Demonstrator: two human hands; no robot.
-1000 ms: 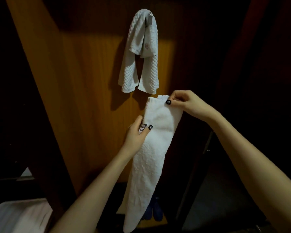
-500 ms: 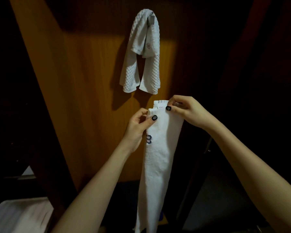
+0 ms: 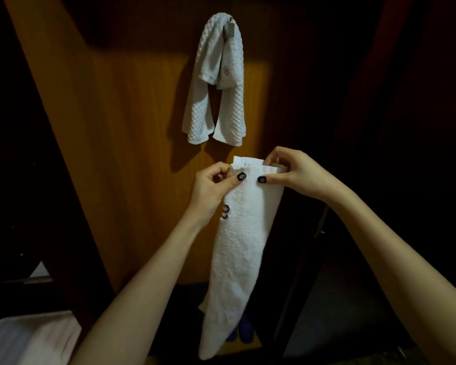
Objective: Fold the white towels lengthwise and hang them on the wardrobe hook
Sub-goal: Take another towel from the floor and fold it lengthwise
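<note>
Left hand (image 3: 209,192) has risen beside right hand (image 3: 296,171); both pinch the folded towel (image 3: 244,246)

The hung towel (image 3: 216,83) is pale white with a quilted diamond weave. The held towel (image 3: 244,233) is plain white with dark blue embroidery. The wardrobe panel (image 3: 132,122) is orange-brown wood.

The scene is dim, with one warm pool of light on the middle of the wooden wardrobe panel (image 3: 132,159). The top of the panel lies under a hard-edged dark band. The quilted towel (image 3: 195,109) on the hook (image 3: 231,29) throws its shadow leftward on the wood, so the light arrives from the right. The white towel (image 3: 242,233) is the brightest thing, nearly washed out, its weave faint. The left hand (image 3: 208,191) and right hand (image 3: 295,172) pinching it are evenly lit. Both sides of the frame sink into near black. The panel's left edge slants steeply from wide-angle distortion. Detail is soft and slightly grainy.
</note>
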